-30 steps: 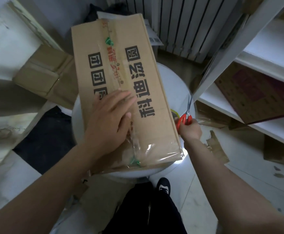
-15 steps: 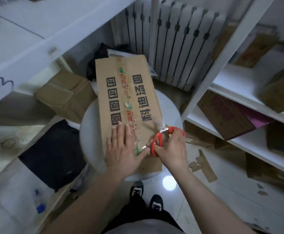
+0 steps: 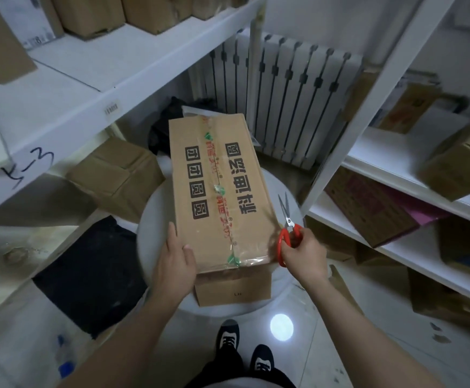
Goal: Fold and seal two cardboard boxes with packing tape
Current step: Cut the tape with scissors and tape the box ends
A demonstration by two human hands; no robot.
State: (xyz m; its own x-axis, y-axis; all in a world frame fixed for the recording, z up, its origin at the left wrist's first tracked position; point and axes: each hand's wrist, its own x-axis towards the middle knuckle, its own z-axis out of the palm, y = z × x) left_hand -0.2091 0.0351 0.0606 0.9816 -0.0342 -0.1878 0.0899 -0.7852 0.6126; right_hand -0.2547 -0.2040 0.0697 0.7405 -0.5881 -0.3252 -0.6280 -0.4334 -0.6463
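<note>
A long brown cardboard box [image 3: 245,175] with black printed characters lies on a round white table [image 3: 155,208]. Clear tape with red and green print runs along its top seam and over the near edge. My left hand [image 3: 176,257] holds the box's near left corner, thumb on top. My right hand [image 3: 302,252] grips red-handled scissors [image 3: 287,228] at the box's near right corner, blades pointing away.
White shelf racks stand left [image 3: 110,88] and right [image 3: 412,175], holding cardboard boxes. A radiator [image 3: 287,96] is behind the table. Another brown box [image 3: 116,175] lies on the floor left, a black mat [image 3: 88,273] beside it. My shoes [image 3: 245,351] stand below the table.
My view has pulled back. My left hand slid from the box top to its near left corner. My right hand moved the scissors from the tape at the seam out to the right corner.
</note>
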